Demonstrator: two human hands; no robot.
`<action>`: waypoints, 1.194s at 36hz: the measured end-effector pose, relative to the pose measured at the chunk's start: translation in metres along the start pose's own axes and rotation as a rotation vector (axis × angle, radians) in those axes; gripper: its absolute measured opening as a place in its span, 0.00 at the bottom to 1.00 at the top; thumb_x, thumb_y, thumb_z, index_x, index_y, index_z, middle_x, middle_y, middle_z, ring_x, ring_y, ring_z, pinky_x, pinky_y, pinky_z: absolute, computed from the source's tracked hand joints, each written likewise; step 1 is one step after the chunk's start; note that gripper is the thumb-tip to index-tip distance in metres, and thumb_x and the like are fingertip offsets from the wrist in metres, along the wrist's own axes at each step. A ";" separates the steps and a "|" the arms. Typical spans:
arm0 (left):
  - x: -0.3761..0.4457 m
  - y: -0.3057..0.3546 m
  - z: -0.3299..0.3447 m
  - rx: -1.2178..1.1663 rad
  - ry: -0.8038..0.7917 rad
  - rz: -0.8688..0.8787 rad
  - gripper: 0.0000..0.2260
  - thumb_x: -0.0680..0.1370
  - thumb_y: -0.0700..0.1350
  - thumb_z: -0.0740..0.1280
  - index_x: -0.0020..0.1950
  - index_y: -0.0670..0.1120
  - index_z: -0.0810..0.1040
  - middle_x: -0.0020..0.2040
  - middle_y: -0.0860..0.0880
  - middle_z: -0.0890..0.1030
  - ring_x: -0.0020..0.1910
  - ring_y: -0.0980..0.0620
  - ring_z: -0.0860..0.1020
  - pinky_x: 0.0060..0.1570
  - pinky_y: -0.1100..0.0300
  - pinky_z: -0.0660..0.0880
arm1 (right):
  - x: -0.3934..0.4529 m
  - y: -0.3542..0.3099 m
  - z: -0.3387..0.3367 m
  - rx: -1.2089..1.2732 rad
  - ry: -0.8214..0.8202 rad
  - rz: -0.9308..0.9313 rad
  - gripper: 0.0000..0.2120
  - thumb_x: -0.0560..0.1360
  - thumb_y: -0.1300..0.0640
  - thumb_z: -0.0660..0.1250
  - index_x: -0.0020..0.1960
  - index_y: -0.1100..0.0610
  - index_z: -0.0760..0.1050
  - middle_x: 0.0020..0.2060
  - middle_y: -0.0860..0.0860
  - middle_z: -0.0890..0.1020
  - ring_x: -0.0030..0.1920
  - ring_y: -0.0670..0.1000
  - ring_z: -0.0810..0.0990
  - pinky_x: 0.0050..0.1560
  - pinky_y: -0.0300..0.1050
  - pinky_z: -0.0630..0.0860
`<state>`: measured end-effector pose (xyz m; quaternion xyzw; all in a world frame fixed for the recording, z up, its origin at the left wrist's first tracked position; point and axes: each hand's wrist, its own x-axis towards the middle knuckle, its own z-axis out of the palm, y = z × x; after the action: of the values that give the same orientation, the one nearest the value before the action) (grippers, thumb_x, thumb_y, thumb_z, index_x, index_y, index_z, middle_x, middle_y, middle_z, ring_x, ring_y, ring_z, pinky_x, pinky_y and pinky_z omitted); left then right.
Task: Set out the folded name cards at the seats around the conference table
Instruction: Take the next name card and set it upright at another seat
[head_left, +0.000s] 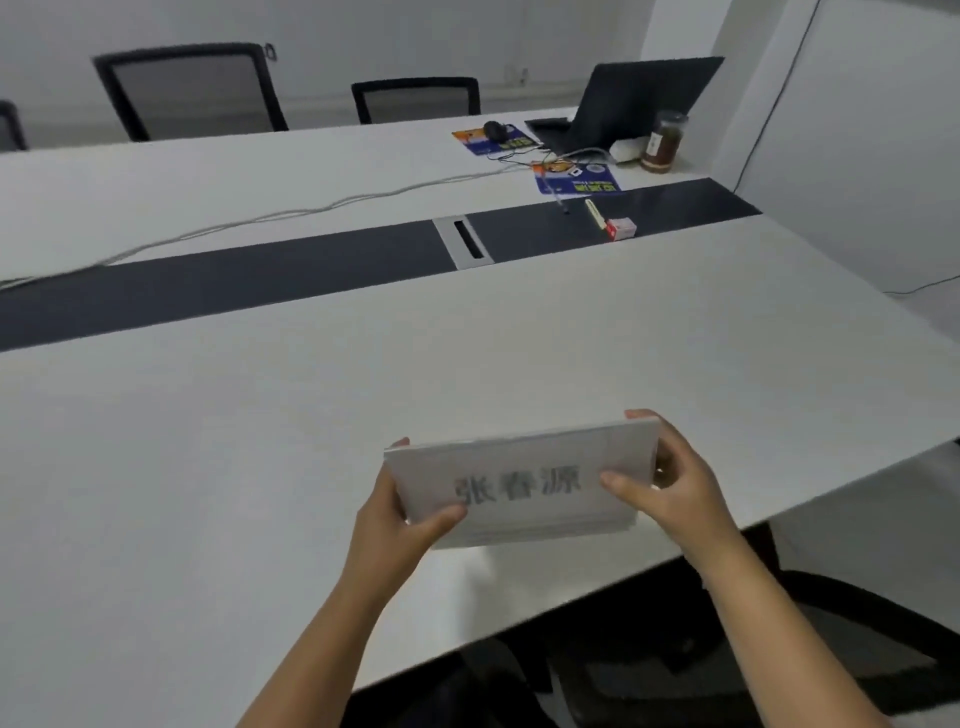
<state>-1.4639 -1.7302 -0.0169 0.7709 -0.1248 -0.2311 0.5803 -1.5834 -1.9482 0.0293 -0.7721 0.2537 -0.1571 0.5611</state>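
The left hand and right hand are each pinching an end of the name cards, keeping the printed face readable. They are hovering low-centre, over the worktop.

name card printed 张春源, flyer text unreadable

A stack of white folded name cards, dark characters printed on top, tilted above the table's near edge.

Print on the name cards blurred; my fingers mostly hidden behind them; stack count unreadable.
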 end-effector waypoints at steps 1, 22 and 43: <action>0.006 -0.002 0.000 0.002 0.028 -0.027 0.41 0.56 0.56 0.73 0.66 0.56 0.61 0.55 0.55 0.76 0.53 0.55 0.76 0.49 0.59 0.76 | 0.013 0.007 0.006 0.018 -0.035 0.012 0.25 0.65 0.65 0.73 0.48 0.38 0.70 0.44 0.62 0.77 0.41 0.44 0.79 0.41 0.39 0.78; 0.099 -0.007 -0.015 0.219 0.170 -0.122 0.27 0.67 0.58 0.69 0.63 0.57 0.65 0.67 0.57 0.67 0.65 0.56 0.66 0.67 0.55 0.64 | 0.159 0.067 0.044 -0.017 -0.207 -0.010 0.23 0.64 0.67 0.73 0.52 0.48 0.74 0.54 0.49 0.75 0.59 0.52 0.73 0.51 0.28 0.71; 0.032 -0.023 -0.130 -0.108 0.699 0.217 0.19 0.73 0.50 0.55 0.63 0.56 0.58 0.63 0.60 0.66 0.58 0.77 0.65 0.55 0.81 0.63 | 0.086 -0.059 0.184 -0.154 -0.192 -0.458 0.36 0.63 0.43 0.71 0.65 0.60 0.67 0.60 0.50 0.72 0.60 0.42 0.69 0.57 0.18 0.60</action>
<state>-1.3726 -1.6291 -0.0169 0.7539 0.0123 0.1027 0.6488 -1.4030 -1.8384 0.0228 -0.8612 0.0291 -0.1861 0.4720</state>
